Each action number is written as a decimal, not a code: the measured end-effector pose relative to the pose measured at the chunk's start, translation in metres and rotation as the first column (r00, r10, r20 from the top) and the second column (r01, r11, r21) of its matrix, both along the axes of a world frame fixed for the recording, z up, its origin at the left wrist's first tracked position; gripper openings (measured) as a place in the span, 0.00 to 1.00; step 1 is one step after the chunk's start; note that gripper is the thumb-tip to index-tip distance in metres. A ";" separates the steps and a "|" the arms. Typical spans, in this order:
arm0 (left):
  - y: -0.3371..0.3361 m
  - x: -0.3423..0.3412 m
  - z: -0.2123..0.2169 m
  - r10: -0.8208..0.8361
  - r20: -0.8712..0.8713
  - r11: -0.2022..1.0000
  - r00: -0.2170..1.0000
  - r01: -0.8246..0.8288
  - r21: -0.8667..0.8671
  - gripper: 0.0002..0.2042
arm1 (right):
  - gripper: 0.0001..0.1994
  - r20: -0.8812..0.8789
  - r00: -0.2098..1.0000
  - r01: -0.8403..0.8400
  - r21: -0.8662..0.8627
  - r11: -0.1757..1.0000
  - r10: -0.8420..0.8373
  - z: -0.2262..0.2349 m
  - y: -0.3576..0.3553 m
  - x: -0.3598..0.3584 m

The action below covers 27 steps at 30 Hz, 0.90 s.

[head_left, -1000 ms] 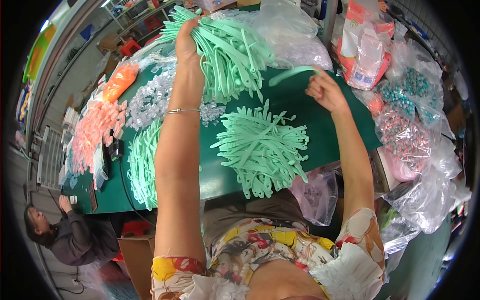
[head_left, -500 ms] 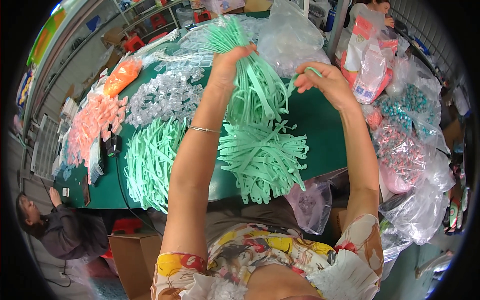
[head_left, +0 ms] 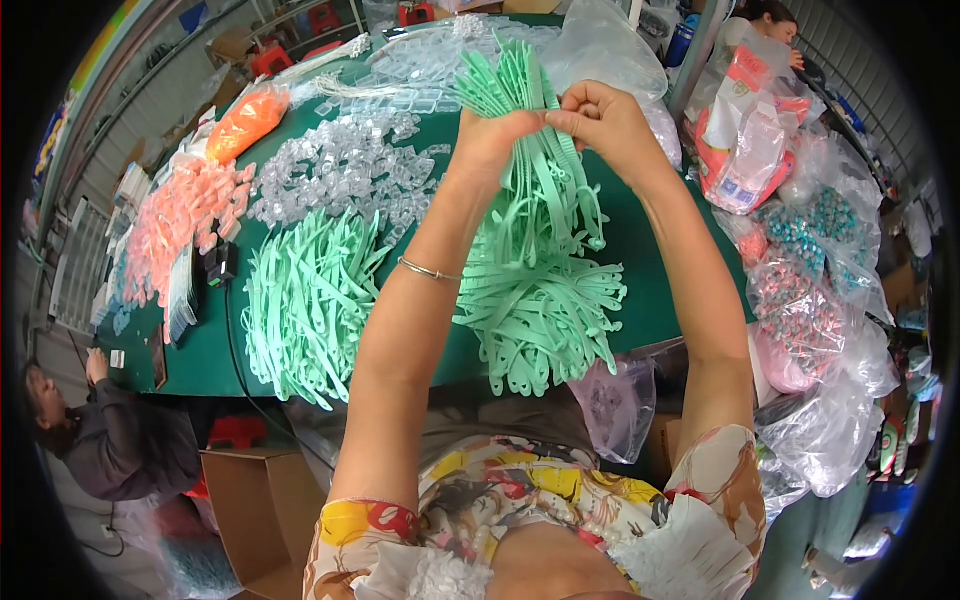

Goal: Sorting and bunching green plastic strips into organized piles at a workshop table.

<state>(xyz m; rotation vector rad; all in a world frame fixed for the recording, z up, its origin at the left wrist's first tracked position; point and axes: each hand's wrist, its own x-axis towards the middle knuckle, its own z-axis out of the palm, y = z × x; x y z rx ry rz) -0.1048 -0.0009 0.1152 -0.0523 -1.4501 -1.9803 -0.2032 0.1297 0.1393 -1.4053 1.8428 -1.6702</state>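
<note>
My left hand is wrapped round a thick bundle of mint-green ridged plastic straps, held above the table. Their narrow ends stick up past the fist, and the looser ends droop below it. Close against the left thumb, my right hand pinches a strap at the bundle's right side; its fingertips partly hide the strap. Right under the bundle lies a pile of the same straps. A second heap of green straps rests to the left of my left forearm.
On the green table are clear plastic pieces, orange-pink pieces and an orange bag. A black cable runs over the front edge. Filled plastic bags stand right. One person sits left, another far right.
My right hand has moved left and up to the bundle, bringing the single strap it held apart. The left hand with the bundle has shifted slightly right and down.
</note>
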 end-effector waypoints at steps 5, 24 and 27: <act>-0.007 0.014 0.007 -0.112 -0.023 0.992 0.993 0.113 0.054 0.15 | 0.10 0.134 0.986 -0.095 -0.050 0.994 0.101 -0.001 -0.018 -0.001; -0.075 0.121 -0.011 0.145 -0.022 0.984 0.989 -0.142 0.108 0.14 | 0.25 -0.027 0.997 0.064 -0.114 0.991 -0.068 -0.049 -0.055 0.094; -0.100 0.149 -0.016 0.206 -0.046 0.963 0.977 -0.194 0.187 0.14 | 0.28 -0.609 0.782 0.213 0.067 0.975 -0.129 -0.101 -0.004 0.147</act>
